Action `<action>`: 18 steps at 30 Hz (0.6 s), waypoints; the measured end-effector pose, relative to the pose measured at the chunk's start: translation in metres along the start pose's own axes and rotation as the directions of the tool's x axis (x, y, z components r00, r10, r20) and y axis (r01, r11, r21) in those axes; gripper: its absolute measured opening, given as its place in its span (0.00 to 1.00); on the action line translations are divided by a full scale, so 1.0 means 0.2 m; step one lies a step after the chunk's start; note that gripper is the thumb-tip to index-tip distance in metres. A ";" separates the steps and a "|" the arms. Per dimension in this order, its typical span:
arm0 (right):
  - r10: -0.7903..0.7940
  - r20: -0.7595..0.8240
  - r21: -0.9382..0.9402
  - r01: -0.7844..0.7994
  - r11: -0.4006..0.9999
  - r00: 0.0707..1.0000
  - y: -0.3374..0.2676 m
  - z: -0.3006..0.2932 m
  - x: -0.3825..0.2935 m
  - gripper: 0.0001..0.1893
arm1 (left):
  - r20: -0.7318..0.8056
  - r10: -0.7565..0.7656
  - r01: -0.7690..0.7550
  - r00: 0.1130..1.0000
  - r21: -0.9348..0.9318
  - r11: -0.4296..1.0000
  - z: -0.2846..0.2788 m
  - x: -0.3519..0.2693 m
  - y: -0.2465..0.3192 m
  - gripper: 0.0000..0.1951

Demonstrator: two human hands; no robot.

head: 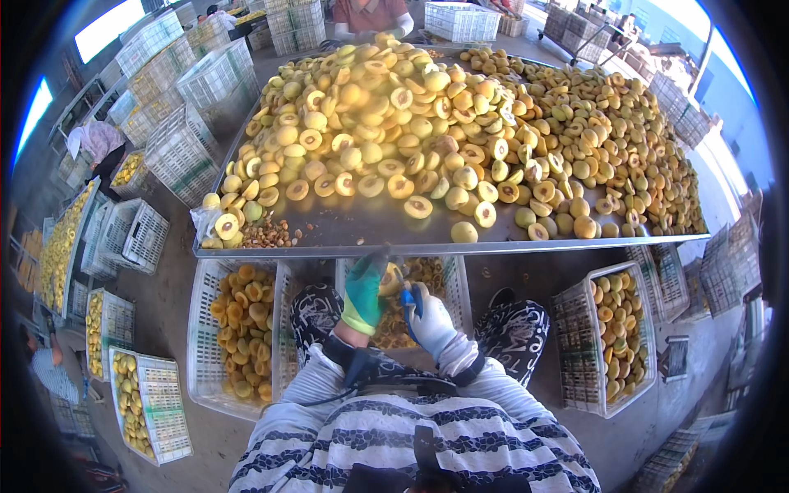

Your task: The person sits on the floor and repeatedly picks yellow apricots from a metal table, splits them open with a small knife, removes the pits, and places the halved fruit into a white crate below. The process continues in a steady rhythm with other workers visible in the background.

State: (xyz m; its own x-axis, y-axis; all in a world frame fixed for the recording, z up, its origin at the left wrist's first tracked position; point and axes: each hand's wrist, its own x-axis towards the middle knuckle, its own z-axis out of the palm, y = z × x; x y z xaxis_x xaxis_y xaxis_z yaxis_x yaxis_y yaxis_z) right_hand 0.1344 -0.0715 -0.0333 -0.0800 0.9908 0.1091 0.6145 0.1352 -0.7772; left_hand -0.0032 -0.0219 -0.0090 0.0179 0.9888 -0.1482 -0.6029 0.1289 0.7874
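My left hand (363, 294), in a green and yellow glove, grips a yellow peach half (389, 281) just below the near edge of the metal table (345, 222). In a white glove, my right hand (433, 321) is closed around the blue handle of a small hand tool (411, 303). The tool's tip meets the fruit, though its exact shape is too small to tell. Directly beneath both hands, a white plastic crate (457, 286) between my knees holds fruit pieces. Halved peaches (394, 123) lie heaped on the table, many with brown stones still in them.
A crate (196, 345) of pitted halves stands at my left, and another fruit-filled crate (564, 345) at my right. Loose peach stones (271, 233) lie on the table's left corner. Across the table sits a person (370, 18). Stacked crates (182, 151) rise beyond the left side.
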 end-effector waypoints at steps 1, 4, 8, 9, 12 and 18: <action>0.027 0.020 -0.008 -0.026 1.000 0.999 0.00 0.01 0.00 0.17 | -0.029 0.026 -0.025 0.999 0.034 0.999 0.00 0.00 -0.01 0.15; 0.049 0.025 -0.003 -0.049 0.999 0.998 -0.02 0.04 -0.01 0.18 | -0.122 0.116 -0.089 0.986 0.210 0.974 -0.01 -0.01 -0.04 0.16; 0.016 -0.006 0.120 -0.015 0.993 1.000 -0.03 0.11 -0.03 0.17 | -0.159 0.178 -0.126 0.971 0.294 0.947 0.00 -0.02 -0.07 0.18; 0.023 0.014 0.168 -0.025 0.985 1.000 -0.03 0.12 -0.03 0.17 | -0.124 0.225 -0.182 0.967 0.285 0.941 0.01 -0.02 -0.08 0.18; -0.002 0.094 0.205 -0.017 0.979 0.996 -0.03 0.11 -0.02 0.18 | -0.099 0.257 -0.215 0.961 0.309 0.926 0.02 -0.01 -0.08 0.19; 0.070 0.432 0.695 -0.381 0.609 0.899 -0.05 0.03 -0.01 0.19 | -0.163 -0.027 0.056 0.986 0.173 0.983 -0.03 0.02 -0.07 0.20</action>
State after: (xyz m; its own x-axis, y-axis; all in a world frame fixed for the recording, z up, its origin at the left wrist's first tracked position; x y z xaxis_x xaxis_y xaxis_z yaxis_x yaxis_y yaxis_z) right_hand 0.1242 -0.0752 -0.0291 -0.3682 0.9025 -0.2236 -0.1408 -0.2918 -0.9461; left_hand 0.0005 -0.0199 -0.0241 -0.0961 0.9594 -0.2650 -0.4537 0.1948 0.8696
